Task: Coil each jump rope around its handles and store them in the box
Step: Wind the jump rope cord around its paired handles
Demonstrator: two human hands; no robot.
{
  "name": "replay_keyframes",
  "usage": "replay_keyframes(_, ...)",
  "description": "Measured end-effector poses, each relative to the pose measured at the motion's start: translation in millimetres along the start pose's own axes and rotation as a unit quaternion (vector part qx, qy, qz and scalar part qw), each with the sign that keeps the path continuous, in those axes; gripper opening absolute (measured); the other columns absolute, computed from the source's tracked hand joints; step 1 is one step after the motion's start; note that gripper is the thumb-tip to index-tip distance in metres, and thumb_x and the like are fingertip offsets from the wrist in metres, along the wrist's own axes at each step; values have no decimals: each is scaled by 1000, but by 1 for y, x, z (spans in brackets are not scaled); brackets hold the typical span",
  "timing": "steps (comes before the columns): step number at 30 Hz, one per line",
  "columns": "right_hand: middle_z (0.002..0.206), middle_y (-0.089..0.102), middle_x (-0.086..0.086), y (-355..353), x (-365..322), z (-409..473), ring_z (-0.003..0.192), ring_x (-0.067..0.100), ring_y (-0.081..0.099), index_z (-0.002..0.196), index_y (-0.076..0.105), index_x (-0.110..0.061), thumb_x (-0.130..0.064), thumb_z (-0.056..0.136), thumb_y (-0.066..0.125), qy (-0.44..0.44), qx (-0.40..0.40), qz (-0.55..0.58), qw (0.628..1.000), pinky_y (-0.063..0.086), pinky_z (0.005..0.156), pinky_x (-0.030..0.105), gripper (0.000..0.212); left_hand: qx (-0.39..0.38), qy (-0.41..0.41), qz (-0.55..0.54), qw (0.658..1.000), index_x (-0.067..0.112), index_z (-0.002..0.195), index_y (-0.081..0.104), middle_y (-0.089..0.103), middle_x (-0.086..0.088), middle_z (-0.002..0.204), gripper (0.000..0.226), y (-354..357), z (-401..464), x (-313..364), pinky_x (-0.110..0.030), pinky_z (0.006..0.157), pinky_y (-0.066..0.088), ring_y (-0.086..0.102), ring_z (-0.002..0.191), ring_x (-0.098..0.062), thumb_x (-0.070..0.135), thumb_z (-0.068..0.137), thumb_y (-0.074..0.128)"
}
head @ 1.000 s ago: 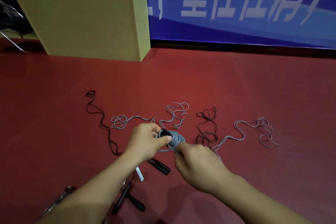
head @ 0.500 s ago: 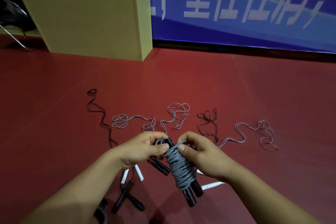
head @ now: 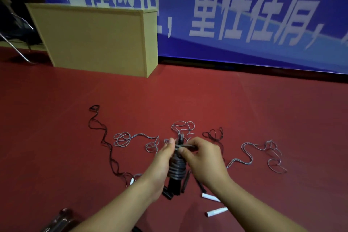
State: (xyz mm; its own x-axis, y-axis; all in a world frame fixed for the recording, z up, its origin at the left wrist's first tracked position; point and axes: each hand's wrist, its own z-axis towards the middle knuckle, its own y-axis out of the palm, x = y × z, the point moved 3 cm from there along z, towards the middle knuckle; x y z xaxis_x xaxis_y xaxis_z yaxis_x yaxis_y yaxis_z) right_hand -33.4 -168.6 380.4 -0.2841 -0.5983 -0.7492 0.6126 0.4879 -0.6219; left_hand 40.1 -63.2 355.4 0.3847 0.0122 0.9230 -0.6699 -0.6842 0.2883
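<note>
A: What are your hands doing?

B: Your left hand (head: 162, 160) and right hand (head: 204, 158) are close together above the red floor (head: 263, 118); both are clamped on the coiled jump rope (head: 177, 167), a grey cord wound round a pair of black handles that stand roughly upright between your palms.

A: And the grip itself?

B: Your right hand pinches a loose grey strand near the top of the bundle, thumb and fingers curled round it; your left hand holds the bundle's side, its thumb up by the handle tops; how its other fingers lie behind the coil, I cannot tell.

A: Where are the other ropes?

B: Spread on the floor beyond your hands; a black rope (head: 102, 137) snakes away to the left; a grey rope (head: 122, 138) lies looped just right of it; another grey rope (head: 263, 154) sprawls well to the right; a small dark tangle (head: 213, 134) sits just past your right hand; a grey loop (head: 182, 126) shows above the bundle.

A: Anything beneath your hands?

B: Loose black handles (head: 185, 180) lie on the floor below the bundle; two white handles (head: 216, 212) lie near your right forearm.

A: And the box?

B: The tan wooden box (head: 98, 39) stands at the far left against the blue banner (head: 244, 15), well apart from you; its inside is hidden from this view.
</note>
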Motion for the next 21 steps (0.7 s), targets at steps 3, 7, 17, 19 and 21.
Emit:
replay_keyframes(3,82,72,-8,6,-6,-5,76,10,65,87,69,-25,-43,83,68,-61,1,-57,997,51,69,32,19,11,-28,-36,999,15,115,70,73,-10,113,71,3,-3,-4,-44,105,46,67,110,-24,69,74,49)
replay_keyframes(7,62,64,-4,5,6,-17,55,3,54,69,63,-21,-40,73,80,-37,1,64,997,45,58,27,26,-4,-64,-90,994,9,80,77,73,-17,96,66,3,-5,-9,-38,85,51,69,87,-28,68,78,49)
replay_keyframes(17,49,52,6,1,-5,-21,37,15,45,79,61,-12,-29,84,64,106,-186,414,885,40,42,23,18,-95,-101,-88,986,8,73,63,56,-11,60,60,8,-15,8,-28,53,45,54,49,-19,67,80,52)
replay_keyframes(19,56,55,7,0,-9,-23,43,17,51,82,61,-12,-25,87,62,157,-206,463,848,45,43,25,14,-103,-95,-111,984,9,70,61,53,-8,59,57,10,-15,9,-30,53,48,52,49,-19,63,82,53)
replay_keyframes(21,59,56,5,-3,-10,-23,46,15,53,82,59,-13,-26,90,61,198,-214,477,829,46,44,24,16,-116,-90,-117,982,9,70,61,52,-7,61,56,12,-14,8,-30,54,49,51,51,-18,63,85,52)
